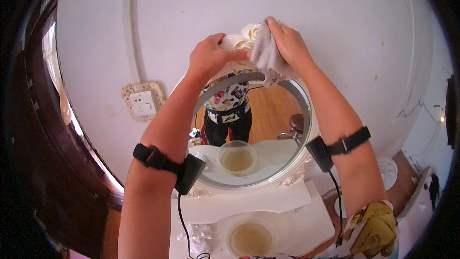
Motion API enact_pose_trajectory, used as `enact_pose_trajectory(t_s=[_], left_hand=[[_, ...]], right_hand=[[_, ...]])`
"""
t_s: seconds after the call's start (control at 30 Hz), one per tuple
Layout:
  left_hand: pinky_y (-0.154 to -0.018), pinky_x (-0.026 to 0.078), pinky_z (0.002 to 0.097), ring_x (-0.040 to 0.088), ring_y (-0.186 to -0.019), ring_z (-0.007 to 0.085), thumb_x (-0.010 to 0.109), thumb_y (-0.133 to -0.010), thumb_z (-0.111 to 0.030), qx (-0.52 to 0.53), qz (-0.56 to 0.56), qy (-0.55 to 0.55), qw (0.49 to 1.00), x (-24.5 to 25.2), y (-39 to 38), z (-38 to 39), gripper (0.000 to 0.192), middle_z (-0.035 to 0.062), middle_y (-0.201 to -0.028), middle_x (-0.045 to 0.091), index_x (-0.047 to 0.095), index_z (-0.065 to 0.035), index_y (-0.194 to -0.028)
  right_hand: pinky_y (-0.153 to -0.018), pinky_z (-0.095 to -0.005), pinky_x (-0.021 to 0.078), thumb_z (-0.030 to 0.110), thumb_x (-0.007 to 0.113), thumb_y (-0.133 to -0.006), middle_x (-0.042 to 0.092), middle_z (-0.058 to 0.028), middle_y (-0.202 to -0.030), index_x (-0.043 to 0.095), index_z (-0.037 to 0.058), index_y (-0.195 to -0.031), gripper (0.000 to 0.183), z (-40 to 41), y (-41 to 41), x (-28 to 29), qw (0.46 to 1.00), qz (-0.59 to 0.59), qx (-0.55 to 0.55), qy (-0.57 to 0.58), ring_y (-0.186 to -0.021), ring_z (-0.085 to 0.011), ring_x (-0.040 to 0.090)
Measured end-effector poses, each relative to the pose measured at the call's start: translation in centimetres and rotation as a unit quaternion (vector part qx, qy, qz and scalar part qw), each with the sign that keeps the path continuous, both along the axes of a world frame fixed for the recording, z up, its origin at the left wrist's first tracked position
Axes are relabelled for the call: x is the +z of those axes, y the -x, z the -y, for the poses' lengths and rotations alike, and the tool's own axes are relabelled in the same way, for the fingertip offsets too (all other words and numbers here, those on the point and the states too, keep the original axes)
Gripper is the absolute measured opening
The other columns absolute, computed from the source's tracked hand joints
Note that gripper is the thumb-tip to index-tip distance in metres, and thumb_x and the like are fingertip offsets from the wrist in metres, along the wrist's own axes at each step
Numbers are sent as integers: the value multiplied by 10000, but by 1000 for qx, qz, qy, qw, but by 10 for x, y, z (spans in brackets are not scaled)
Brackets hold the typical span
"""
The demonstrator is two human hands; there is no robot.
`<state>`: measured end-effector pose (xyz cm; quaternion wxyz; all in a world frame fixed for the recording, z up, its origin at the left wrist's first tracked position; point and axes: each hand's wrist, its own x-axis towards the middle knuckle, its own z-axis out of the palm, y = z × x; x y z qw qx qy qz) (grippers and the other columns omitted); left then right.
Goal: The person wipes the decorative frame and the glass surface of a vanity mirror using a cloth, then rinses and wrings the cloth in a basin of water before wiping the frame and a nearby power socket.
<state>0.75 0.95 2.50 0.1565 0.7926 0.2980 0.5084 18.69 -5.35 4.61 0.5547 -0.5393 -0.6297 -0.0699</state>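
Observation:
A round dressing-table mirror [266,122] in a cream frame stands against the wall, with carved roses [251,32] at its top. My left hand [212,57] grips the frame's top left of the roses, thumb in front and fingertips partly hidden. In my right hand [291,45] is a crumpled grey-pink cloth [269,55], hanging over the right side of the carved top. My left thumb tip meets the cloth's edge. Below, a round plastic tub [251,238] of cloudy brownish water stands on the white dressing table [302,230].
Crumpled white tissue [197,239] lies left of the tub. A wall socket [143,102] with a decorative surround is at left, near a dark wooden door frame [39,126]. Black straps with small boxes [190,174] and cables hang from both forearms. A white round container [388,172] stands at right.

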Motion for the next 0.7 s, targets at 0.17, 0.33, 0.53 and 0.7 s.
enact_pose_trajectory(t_s=[0.17,0.33,0.53,0.7], left_hand=[[-752,450,322,608,-812,243,740,-508,-484,14,0,-13,1000,0,2,4,635,125,-862,634,628,-17,-923],[-768,448,330,609,-839,258,731,-506,-508,42,2,-53,998,-2,-9,-8,682,134,-894,636,623,-11,-961],[-783,449,331,611,-850,264,737,-490,-496,20,3,-18,1000,-2,0,-4,693,142,-893,638,622,-13,-974],[-769,449,328,610,-839,260,736,-486,-498,45,-1,-38,998,-2,-3,-2,680,138,-870,639,626,-13,-949]], right_hand=[[-825,-447,409,416,382,-867,592,-249,-937,599,-14,-962,490,13,14,-38,969,84,-95,-211,-901,-426,538],[-833,-438,412,426,376,-869,589,-257,-930,600,-14,-973,505,8,0,12,995,44,-91,-19,-921,-410,538],[-825,-414,420,442,361,-876,599,-248,-894,608,-22,-943,530,18,3,-20,988,95,-102,-63,-917,-392,548],[-802,-396,430,447,360,-877,608,-235,-896,611,-20,-930,533,30,8,-11,990,87,-86,-68,-867,-386,567]])
